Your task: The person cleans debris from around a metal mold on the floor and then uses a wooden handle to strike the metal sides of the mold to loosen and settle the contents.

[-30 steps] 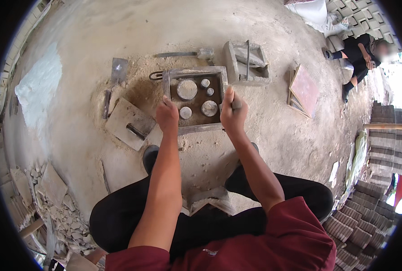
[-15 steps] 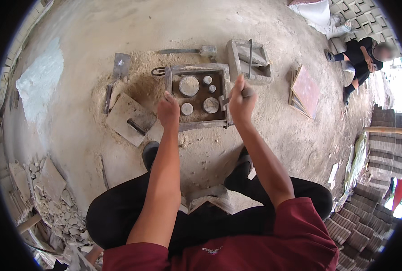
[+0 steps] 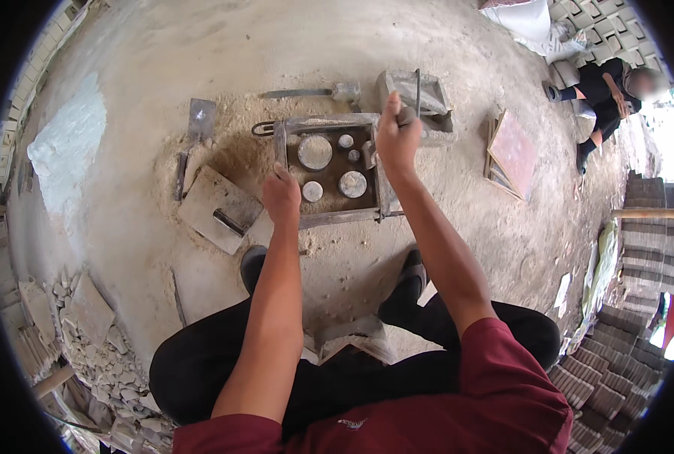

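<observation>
A square casting frame (image 3: 329, 219) lies on the ground in front of me, with several pale round pieces of different sizes set inside it. The biggest round piece (image 3: 315, 153) is at the upper left. My left hand (image 3: 281, 198) is closed on the frame's left side, thumb up. Over the frame's right side, my right hand (image 3: 397, 144) is wrapped round a tool with a round-ended handle (image 3: 406, 116); my fist hides most of it. Beyond that hand, a thin rod (image 3: 418, 87) stands out against a grey block-like tray (image 3: 439, 94).
A hammer-like tool (image 3: 344, 92) lies behind the frame. To the left are a flat board with a handle (image 3: 219, 208), a dark metal plate (image 3: 201, 119) and loose sand. Stacked square boards (image 3: 515, 155) lie at right. A person (image 3: 609, 94) sits at far right.
My right hand has moved up and slightly left with the tool, away from my body. My left hand stays at the frame's left side.
</observation>
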### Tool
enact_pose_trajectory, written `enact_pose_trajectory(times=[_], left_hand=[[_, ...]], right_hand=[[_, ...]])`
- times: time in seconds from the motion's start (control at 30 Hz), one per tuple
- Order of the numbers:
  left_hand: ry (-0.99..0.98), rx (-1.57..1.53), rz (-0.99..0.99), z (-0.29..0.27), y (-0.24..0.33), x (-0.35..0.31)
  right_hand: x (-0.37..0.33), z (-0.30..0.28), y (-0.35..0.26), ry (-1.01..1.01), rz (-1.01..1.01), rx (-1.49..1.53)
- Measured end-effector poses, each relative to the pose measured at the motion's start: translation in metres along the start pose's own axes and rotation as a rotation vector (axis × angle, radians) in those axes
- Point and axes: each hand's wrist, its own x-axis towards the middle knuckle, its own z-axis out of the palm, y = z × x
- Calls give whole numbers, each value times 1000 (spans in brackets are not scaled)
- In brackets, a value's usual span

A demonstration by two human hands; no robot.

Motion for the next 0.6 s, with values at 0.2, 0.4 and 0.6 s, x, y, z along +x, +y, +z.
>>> enact_pose_trajectory(times=[0.2, 0.4, 0.6], left_hand=[[31, -12, 84, 2, 0, -2], [26, -30, 96, 1, 6, -4], [34, -20, 100, 0, 0, -5]], right_hand=[[13, 4, 13, -26, -56, -20], [29, 8, 26, 170, -192, -38], [35, 10, 18, 167, -188, 10]])
